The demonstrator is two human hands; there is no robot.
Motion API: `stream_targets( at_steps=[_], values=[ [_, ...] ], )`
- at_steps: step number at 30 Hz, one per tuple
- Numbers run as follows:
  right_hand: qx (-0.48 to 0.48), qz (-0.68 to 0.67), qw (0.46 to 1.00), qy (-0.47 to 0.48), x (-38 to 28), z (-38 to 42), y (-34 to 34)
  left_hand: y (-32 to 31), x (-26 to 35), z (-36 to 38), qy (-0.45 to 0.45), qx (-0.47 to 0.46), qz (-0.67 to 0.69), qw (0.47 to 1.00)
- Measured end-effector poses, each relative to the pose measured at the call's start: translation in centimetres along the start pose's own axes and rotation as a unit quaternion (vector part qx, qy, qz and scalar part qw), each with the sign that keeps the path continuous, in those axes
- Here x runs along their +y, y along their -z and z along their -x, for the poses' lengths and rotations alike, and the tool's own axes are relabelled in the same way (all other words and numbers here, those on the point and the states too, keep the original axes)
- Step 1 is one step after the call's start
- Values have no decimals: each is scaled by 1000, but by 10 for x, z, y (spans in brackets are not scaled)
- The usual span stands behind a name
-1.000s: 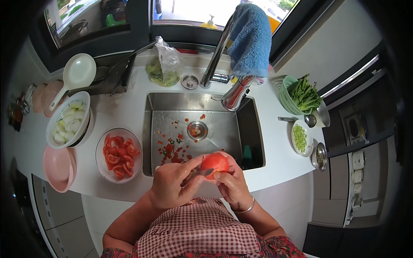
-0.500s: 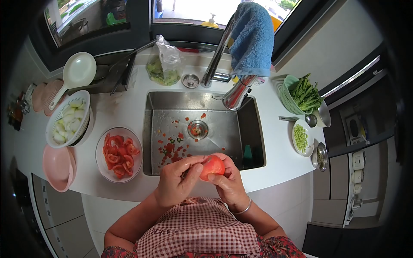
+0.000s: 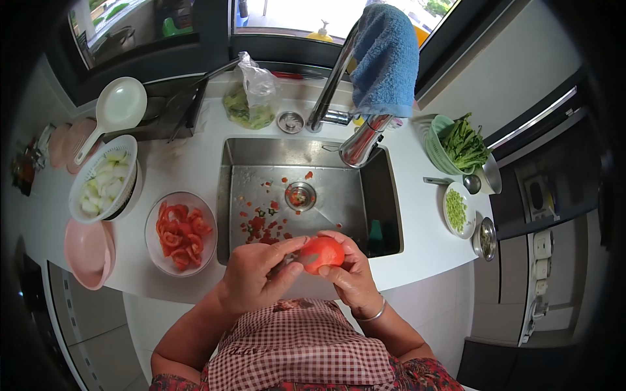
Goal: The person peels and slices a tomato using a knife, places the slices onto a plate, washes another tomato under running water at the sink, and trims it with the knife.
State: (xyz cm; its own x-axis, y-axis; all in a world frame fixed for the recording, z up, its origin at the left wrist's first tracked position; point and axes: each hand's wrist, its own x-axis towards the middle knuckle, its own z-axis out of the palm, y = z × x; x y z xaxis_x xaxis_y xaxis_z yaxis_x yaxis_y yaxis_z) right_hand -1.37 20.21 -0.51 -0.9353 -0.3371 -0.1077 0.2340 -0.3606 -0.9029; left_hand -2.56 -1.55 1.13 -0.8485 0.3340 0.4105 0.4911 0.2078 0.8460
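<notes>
**Shifted slightly left with the left hand (image 3: 253,277) since the earlier frame**

Above the sink's near edge, gripping a tomato (image 3: 328,251) in the right hand (image 3: 354,281), the nearer, just right of the left hand; almost round, without clear long axis. Pinching a small grey blade (image 3: 312,259), apparently, in the left, against the tomato. Counting one sink (image 3: 339,195), one bowl (image 3: 161,258) of pieces (image 3: 182,234), one whole tomato, one blade.

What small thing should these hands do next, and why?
Perhaps ease what looks like a thin blade slightly along the tomato: the left hand holds it at the red surface, the right hand grips the fruit, and red scraps lie in the sink.
</notes>
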Motion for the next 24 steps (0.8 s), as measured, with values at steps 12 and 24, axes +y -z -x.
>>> stream_targets(
  at_steps=[12,24],
  values=[
    [-20,50,999,3,1,4,-8,-8,-10,4,-13,2,-5,1000],
    [-18,20,1000,1,3,0,-1,1,1,4,-13,-34,-59,998]
  ],
)
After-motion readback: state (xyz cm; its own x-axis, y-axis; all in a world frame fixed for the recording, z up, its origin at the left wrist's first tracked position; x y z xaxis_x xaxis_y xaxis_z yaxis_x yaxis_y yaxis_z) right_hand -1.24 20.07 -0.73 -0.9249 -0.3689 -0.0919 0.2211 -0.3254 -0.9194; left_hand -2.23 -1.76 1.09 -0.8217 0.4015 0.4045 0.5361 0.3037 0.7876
